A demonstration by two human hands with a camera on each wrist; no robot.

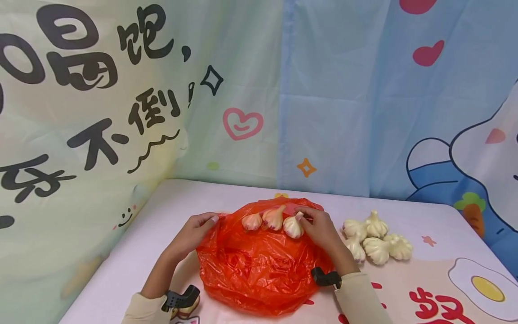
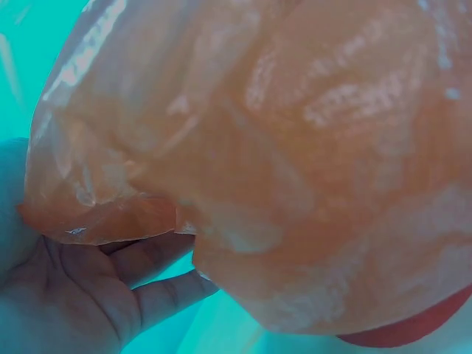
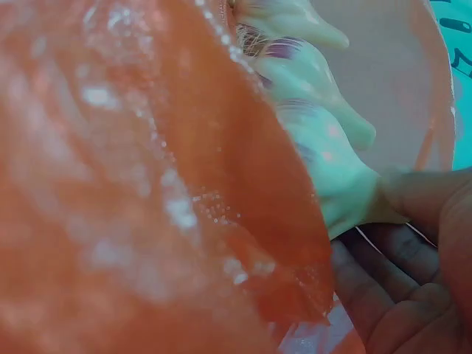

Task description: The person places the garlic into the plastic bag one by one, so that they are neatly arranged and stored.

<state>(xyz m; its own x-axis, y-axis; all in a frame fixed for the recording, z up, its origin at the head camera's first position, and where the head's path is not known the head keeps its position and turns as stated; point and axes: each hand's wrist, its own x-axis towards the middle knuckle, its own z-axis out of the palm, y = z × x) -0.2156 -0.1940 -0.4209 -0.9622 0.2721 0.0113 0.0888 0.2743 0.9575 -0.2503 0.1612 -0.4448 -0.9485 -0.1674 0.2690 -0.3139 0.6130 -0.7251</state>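
A crinkled red plastic bag (image 1: 259, 274) lies with its mouth spread in the middle of the table. My left hand (image 1: 190, 236) pinches the bag's left edge between thumb and fingers; in the left wrist view, the plastic (image 2: 310, 184) covers part of that hand (image 2: 74, 295). At the bag's far side, my right hand (image 1: 321, 227) holds a garlic bulb (image 1: 293, 227) by its stem. The right wrist view shows thumb and fingers on that bulb's stem (image 3: 369, 195). Beside it in the bag's mouth sit two more garlic bulbs, one in the middle (image 1: 273, 218) and one leftmost (image 1: 252, 222).
Right of the bag, several pale garlic bulbs (image 1: 377, 249) sit grouped on the table (image 1: 435, 216). A printed cloth backdrop (image 1: 332, 99) rises behind the table and along its left. Black wrist cameras (image 1: 325, 277) are strapped at both sleeves.
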